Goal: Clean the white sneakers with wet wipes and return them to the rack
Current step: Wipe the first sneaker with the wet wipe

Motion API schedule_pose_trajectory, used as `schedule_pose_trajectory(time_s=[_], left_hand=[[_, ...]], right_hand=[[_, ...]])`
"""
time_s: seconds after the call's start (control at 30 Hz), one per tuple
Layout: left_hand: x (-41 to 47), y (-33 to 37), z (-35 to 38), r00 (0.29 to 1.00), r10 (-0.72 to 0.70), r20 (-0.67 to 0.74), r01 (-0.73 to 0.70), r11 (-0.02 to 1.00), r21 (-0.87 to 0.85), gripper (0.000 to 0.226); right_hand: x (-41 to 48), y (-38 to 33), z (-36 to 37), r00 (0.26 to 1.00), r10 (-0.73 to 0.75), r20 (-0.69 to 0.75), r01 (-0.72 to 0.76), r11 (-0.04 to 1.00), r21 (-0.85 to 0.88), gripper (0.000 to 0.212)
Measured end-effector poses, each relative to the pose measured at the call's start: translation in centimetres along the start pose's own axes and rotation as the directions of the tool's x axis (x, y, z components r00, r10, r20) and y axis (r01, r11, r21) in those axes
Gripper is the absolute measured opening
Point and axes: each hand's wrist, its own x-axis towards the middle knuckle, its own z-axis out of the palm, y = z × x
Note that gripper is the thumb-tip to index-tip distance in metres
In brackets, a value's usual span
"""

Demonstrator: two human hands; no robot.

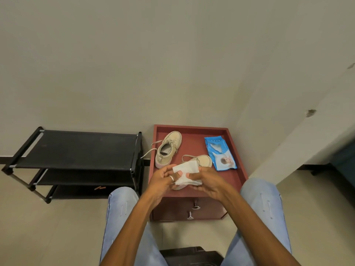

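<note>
The step in hand appears to be readying a wipe before scrubbing. The left hand [163, 179] and right hand [207, 181] are close together, and both pinch a wet wipe [186, 169], spread between them above the near sneaker [204, 160]. That shoe lies at about 6 o'clock on the red cabinet's surface [194, 144], half hidden by the wipe. The far sneaker [169, 148] sits at 10 o'clock and the blue wet wipes pack [221, 153] at 2 o'clock. The black shoe rack [80, 150] stands at 9 o'clock, with no shoes visible on it. Next, one hand would likely need to steady the near sneaker while the other presses the wipe against it.
</note>
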Motion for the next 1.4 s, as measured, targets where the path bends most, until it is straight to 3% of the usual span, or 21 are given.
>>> schedule_pose_trajectory(time_s=[0.07, 0.13, 0.23, 0.33, 0.47, 0.7, 0.83, 0.93, 1.0, 1.07, 1.13, 1.23, 1.4], left_hand=[[0.7, -0.5, -0.2, 0.999, 0.011, -0.032, -0.008, 0.996, 0.089, 0.038], [1.6, -1.6, -0.8, 0.995, 0.076, -0.065, -0.052, 0.948, 0.313, 0.041], [3.3, -3.4, -1.4, 0.987, 0.159, -0.025, -0.119, 0.824, 0.555, 0.049], [5.2, -5.0, -2.0, 0.963, 0.252, 0.094, -0.235, 0.618, 0.75, 0.055], [7.3, -6.3, -2.3, 0.945, 0.25, 0.209, -0.313, 0.523, 0.793, 0.057], [7.7, -7.1, -2.0, 0.918, 0.326, 0.226, -0.357, 0.43, 0.829, 0.023], [7.0, -6.2, -1.7, 0.932, 0.283, 0.224, -0.336, 0.45, 0.828, 0.023], [6.7, -5.2, -1.3, 0.953, 0.25, 0.17, -0.283, 0.533, 0.798, 0.013], [6.2, -4.7, -1.1, 0.97, 0.217, 0.11, -0.23, 0.669, 0.707, 0.012], [5.6, -4.4, -1.2, 0.989, 0.142, 0.039, -0.142, 0.848, 0.511, 0.017], [5.1, -4.1, -1.3, 0.999, 0.033, 0.007, -0.034, 0.954, 0.299, 0.022], [5.2, -3.6, -1.4, 0.999, -0.031, 0.027, 0.025, 0.978, 0.205, 0.027], [5.0, -2.6, -1.1, 0.995, -0.004, 0.098, -0.025, 0.954, 0.298, 0.033]], right_hand=[[0.7, 0.0, -0.7, 0.999, -0.027, -0.044, 0.026, 1.0, -0.015, 0.027], [1.5, 0.0, -1.5, 0.993, -0.05, -0.106, 0.046, 0.998, -0.043, 0.023], [3.2, 0.8, -2.9, 0.984, -0.069, -0.164, 0.053, 0.994, -0.097, 0.017], [5.2, 2.3, -4.1, 0.975, -0.083, -0.204, 0.06, 0.991, -0.118, 0.016], [6.6, 3.1, -5.0, 0.97, -0.096, -0.221, 0.075, 0.992, -0.103, 0.017], [6.0, 1.7, -3.7, 0.924, -0.319, -0.211, 0.229, 0.904, -0.361, 0.015], [4.7, 0.9, -2.7, 0.87, -0.441, -0.223, 0.284, 0.816, -0.504, 0.014], [4.5, 0.9, -2.4, 0.85, -0.49, -0.191, 0.289, 0.739, -0.608, 0.015], [4.4, 0.9, -2.4, 0.838, -0.514, -0.184, 0.303, 0.719, -0.626, 0.014], [4.0, 0.8, -2.5, 0.822, -0.54, -0.181, 0.345, 0.725, -0.596, 0.019], [3.7, 1.1, -2.6, 0.798, -0.577, -0.174, 0.382, 0.708, -0.594, 0.031], [3.5, 1.8, -2.1, 0.684, -0.723, -0.096, 0.448, 0.52, -0.727, 0.03], [4.0, 3.0, -0.6, 0.499, -0.861, 0.102, 0.512, 0.197, -0.836, 0.051]])
